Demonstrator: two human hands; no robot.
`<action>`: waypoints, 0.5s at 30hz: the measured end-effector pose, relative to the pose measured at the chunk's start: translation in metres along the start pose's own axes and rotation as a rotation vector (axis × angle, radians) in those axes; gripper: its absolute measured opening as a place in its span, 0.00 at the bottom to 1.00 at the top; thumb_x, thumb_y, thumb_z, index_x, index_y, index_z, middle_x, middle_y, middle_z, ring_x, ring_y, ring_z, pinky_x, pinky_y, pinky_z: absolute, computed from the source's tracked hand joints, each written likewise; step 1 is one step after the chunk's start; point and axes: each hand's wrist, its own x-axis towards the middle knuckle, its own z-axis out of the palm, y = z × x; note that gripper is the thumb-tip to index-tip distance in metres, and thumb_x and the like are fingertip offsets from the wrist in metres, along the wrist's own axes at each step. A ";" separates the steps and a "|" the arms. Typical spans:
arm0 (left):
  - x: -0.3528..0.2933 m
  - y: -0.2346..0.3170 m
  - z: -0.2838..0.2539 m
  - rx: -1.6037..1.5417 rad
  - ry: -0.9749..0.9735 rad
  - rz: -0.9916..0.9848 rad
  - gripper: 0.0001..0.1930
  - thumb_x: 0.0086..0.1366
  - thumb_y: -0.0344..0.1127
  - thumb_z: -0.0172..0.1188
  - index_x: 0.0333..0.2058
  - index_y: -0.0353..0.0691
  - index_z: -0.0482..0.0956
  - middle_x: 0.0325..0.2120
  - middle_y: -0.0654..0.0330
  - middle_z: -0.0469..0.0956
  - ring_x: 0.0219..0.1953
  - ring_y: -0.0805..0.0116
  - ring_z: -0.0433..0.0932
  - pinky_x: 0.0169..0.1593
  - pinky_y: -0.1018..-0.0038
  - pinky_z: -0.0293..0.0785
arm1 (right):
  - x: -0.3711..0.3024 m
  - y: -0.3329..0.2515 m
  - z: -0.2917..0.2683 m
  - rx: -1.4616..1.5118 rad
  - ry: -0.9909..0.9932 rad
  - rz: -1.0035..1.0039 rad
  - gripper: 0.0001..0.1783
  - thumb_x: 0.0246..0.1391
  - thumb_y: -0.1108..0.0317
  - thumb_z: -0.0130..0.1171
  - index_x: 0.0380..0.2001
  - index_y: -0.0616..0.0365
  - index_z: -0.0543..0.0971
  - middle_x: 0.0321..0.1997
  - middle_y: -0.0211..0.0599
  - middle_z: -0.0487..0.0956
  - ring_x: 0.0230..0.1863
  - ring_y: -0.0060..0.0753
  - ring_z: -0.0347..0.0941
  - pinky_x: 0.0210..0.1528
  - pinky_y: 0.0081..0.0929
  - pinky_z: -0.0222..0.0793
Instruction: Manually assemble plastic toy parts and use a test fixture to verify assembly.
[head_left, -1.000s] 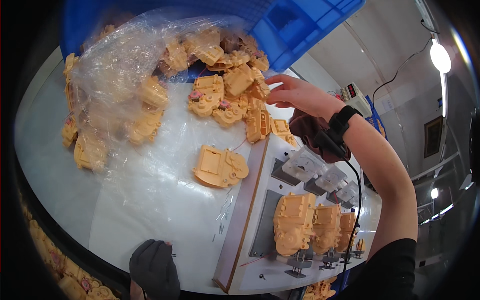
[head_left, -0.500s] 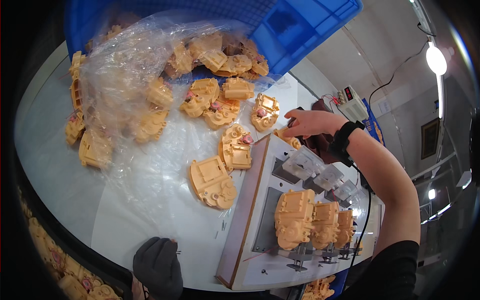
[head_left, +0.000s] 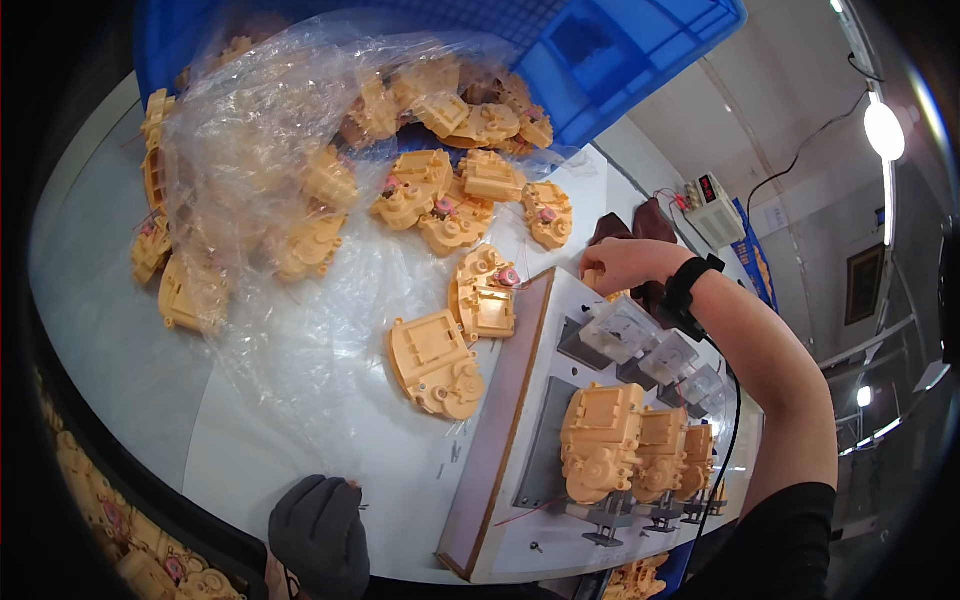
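My right hand (head_left: 622, 262) hovers over the far corner of the white test board (head_left: 505, 440), fingers curled around a bit of orange plastic housing (head_left: 612, 294) that peeks out under it. A black wrist strap (head_left: 685, 285) with a cable sits on that wrist. My left hand (head_left: 320, 535), in a dark grey glove, rests knuckles-up at the table's near edge; its fingers are hidden. Two loose orange housings (head_left: 435, 362) (head_left: 485, 295) lie on the plastic sheet just left of the board. Three housings (head_left: 600, 445) are clamped in a row on the board.
A clear plastic bag (head_left: 260, 130) spills several orange housings out of a blue crate (head_left: 630, 55) at the back. Small meters (head_left: 620, 330) stand on the board. A grey power unit (head_left: 715, 205) and a dark cloth (head_left: 645, 222) lie behind. A bin of orange parts (head_left: 95, 505) sits lower left.
My right hand has drawn back from the pile to the board's far corner. Housings dragged out of the pile now lie beside the board. The gloved left hand has stayed put.
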 end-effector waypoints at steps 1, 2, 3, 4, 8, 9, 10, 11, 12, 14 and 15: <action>0.000 0.000 0.000 -0.003 0.008 0.012 0.12 0.57 0.19 0.58 0.41 0.33 0.78 0.38 0.50 0.78 0.41 0.48 0.77 0.45 0.58 0.73 | -0.001 0.004 0.002 0.013 0.023 -0.025 0.24 0.49 0.57 0.61 0.47 0.59 0.79 0.44 0.39 0.81 0.44 0.34 0.77 0.48 0.30 0.70; 0.000 -0.001 0.001 -0.007 0.017 0.025 0.12 0.57 0.18 0.58 0.41 0.33 0.78 0.38 0.50 0.78 0.41 0.48 0.77 0.45 0.58 0.73 | -0.003 0.007 0.003 0.027 0.047 -0.050 0.21 0.49 0.58 0.61 0.44 0.59 0.79 0.43 0.38 0.80 0.43 0.32 0.76 0.47 0.29 0.70; -0.001 -0.001 0.001 -0.006 0.018 0.024 0.12 0.57 0.18 0.58 0.41 0.33 0.78 0.38 0.50 0.78 0.41 0.48 0.77 0.45 0.58 0.73 | -0.005 0.009 0.005 0.026 0.047 -0.051 0.21 0.49 0.58 0.61 0.44 0.59 0.79 0.43 0.38 0.80 0.43 0.32 0.76 0.47 0.29 0.70; -0.001 -0.001 0.002 -0.007 0.022 0.025 0.12 0.57 0.18 0.58 0.41 0.33 0.78 0.38 0.50 0.78 0.41 0.48 0.77 0.45 0.58 0.73 | -0.007 0.011 0.006 0.062 0.057 -0.069 0.19 0.50 0.59 0.62 0.42 0.59 0.79 0.41 0.37 0.80 0.42 0.31 0.76 0.47 0.27 0.70; -0.001 -0.001 0.001 -0.025 0.023 0.015 0.13 0.57 0.18 0.58 0.42 0.33 0.78 0.38 0.51 0.78 0.41 0.48 0.78 0.45 0.59 0.73 | -0.013 0.007 0.004 0.111 0.063 -0.087 0.15 0.51 0.61 0.62 0.38 0.58 0.78 0.40 0.32 0.79 0.43 0.28 0.74 0.47 0.26 0.69; 0.000 -0.001 0.001 -0.025 0.025 0.015 0.13 0.57 0.18 0.58 0.42 0.33 0.78 0.38 0.51 0.78 0.41 0.48 0.78 0.45 0.59 0.73 | -0.017 0.005 0.001 0.109 0.064 -0.087 0.15 0.51 0.61 0.62 0.38 0.58 0.78 0.40 0.32 0.79 0.43 0.28 0.74 0.47 0.26 0.69; 0.000 -0.001 0.001 -0.029 0.024 0.012 0.13 0.57 0.18 0.58 0.41 0.33 0.78 0.38 0.51 0.78 0.41 0.48 0.78 0.45 0.59 0.73 | -0.022 0.003 -0.002 0.154 0.063 -0.080 0.15 0.51 0.61 0.62 0.40 0.58 0.78 0.40 0.31 0.79 0.44 0.27 0.74 0.48 0.26 0.68; 0.001 0.000 0.001 -0.031 0.023 0.009 0.13 0.57 0.18 0.58 0.41 0.33 0.78 0.38 0.51 0.78 0.41 0.48 0.78 0.45 0.59 0.73 | -0.024 0.002 -0.005 0.199 0.062 -0.075 0.16 0.51 0.62 0.63 0.41 0.58 0.78 0.40 0.30 0.79 0.44 0.26 0.74 0.49 0.25 0.68; 0.002 0.000 0.001 -0.029 0.023 0.009 0.13 0.57 0.18 0.58 0.41 0.33 0.78 0.38 0.51 0.78 0.41 0.48 0.78 0.45 0.59 0.73 | -0.025 0.004 -0.009 0.199 0.063 -0.076 0.16 0.51 0.62 0.63 0.41 0.58 0.78 0.40 0.30 0.79 0.44 0.26 0.74 0.49 0.25 0.68; 0.003 0.000 0.000 -0.047 0.021 0.019 0.12 0.56 0.18 0.59 0.41 0.32 0.78 0.37 0.50 0.78 0.40 0.48 0.78 0.45 0.59 0.73 | -0.025 0.012 -0.020 0.316 0.169 -0.114 0.19 0.51 0.62 0.63 0.46 0.56 0.77 0.43 0.30 0.79 0.46 0.27 0.74 0.52 0.25 0.68; 0.002 0.001 0.000 -0.047 0.019 0.019 0.12 0.56 0.18 0.59 0.41 0.32 0.78 0.37 0.50 0.78 0.40 0.48 0.78 0.45 0.59 0.73 | -0.026 0.009 -0.028 0.336 0.209 -0.077 0.25 0.52 0.62 0.61 0.54 0.55 0.74 0.46 0.32 0.79 0.49 0.28 0.74 0.55 0.26 0.67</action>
